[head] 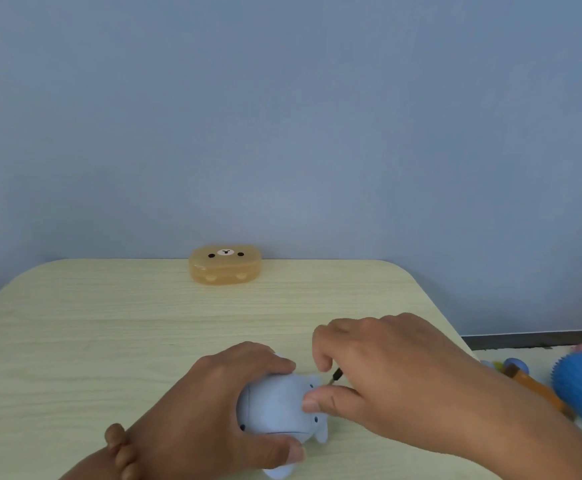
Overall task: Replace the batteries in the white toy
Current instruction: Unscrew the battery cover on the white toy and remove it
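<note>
The left hand (213,403) gripped the white toy (275,407) on the surface (109,323); the right hand (386,375) pinched a screwdriver (336,375) against it. No batteries showed: the swap seemingly lay ahead.

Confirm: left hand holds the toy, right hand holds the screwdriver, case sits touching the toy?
No: the head view shows the case at the table's far edge, apart from the toy. Left hand, right hand and screwdriver are as stated.

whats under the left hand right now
The white toy, lying on the table; the left hand grips it from above. The right hand holds a thin dark tool against it. Any battery cover is hidden by the hands.
</note>
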`<state>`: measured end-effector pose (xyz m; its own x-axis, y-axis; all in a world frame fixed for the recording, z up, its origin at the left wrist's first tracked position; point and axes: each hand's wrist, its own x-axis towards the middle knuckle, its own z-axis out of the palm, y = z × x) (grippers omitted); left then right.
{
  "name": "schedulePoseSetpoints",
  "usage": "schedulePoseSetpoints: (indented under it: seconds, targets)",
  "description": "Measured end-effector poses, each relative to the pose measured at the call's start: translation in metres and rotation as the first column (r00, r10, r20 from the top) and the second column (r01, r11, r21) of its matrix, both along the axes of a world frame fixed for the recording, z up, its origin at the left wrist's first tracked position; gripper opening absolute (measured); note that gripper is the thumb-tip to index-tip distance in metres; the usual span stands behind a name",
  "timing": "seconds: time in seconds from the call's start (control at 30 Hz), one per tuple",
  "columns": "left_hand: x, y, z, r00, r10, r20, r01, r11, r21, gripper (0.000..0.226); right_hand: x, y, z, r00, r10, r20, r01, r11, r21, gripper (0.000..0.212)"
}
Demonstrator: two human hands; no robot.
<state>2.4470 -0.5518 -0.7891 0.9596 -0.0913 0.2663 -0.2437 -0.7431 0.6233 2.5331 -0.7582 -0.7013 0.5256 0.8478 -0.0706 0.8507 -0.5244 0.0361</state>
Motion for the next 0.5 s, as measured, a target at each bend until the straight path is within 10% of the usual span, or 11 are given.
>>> schedulePoseSetpoints:
  seconds: [0.13, 0.5]
  targets:
    - [-0.0016, 0.0019, 0.0006, 1.0, -0.001, -0.013, 0.001, 1.0, -0.008, 0.069, -0.0025, -0.0064, 0.0016, 0.999, 0.01, -0.046, -0.009, 1.0, 0.002, 0.015]
    - [-0.0005, 0.0018, 0.0022, 1.0, 0.002, -0.023, -0.002, 1.0, -0.011, 0.073, 0.0011, -0.0044, 0.0, 0.999, 0.018, 0.032, -0.017, 1.0, -0.021, 0.03]
